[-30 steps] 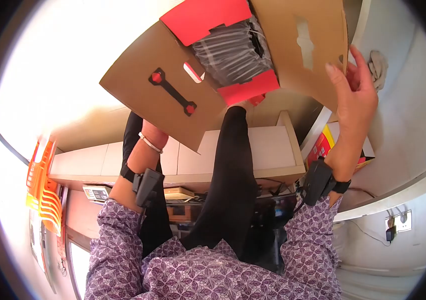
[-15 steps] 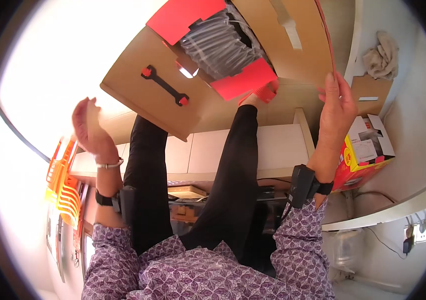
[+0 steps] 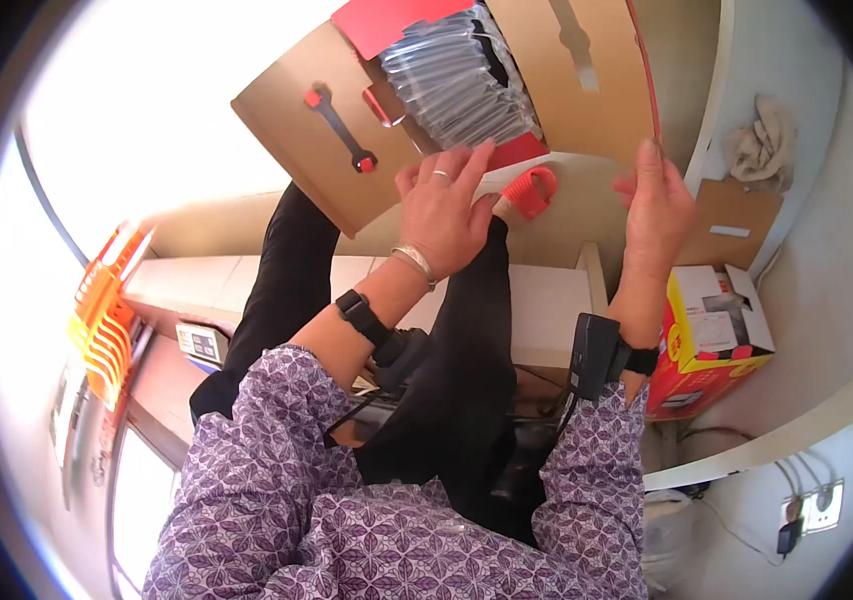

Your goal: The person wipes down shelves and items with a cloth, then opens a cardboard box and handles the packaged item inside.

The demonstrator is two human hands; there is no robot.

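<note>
An opened cardboard box with wide brown flaps [image 3: 322,125] and red inner flaps [image 3: 402,22] stands at the top centre. Clear inflated plastic wrap [image 3: 452,80] fills it, with something black partly showing. A black strap with red ends [image 3: 342,130] is fixed on the left flap. My left hand [image 3: 447,208], a ring on one finger, has its fingers apart over the front red flap, nothing seen in its grasp. Thumb up, my right hand [image 3: 659,210] is closed at the lower corner of the right brown flap [image 3: 587,75].
A red and yellow box [image 3: 707,345] sits on the right, near a crumpled cloth [image 3: 765,145] and a piece of cardboard [image 3: 737,222]. My foot in a red slipper [image 3: 531,193] rests below the box. Orange plastic racks [image 3: 102,325] hang left. A socket [image 3: 825,508] is low right.
My left hand has swung from the far left to the box's front red flap. My right hand stays by the right flap's corner. The box's left flap appears slightly further right and higher.
</note>
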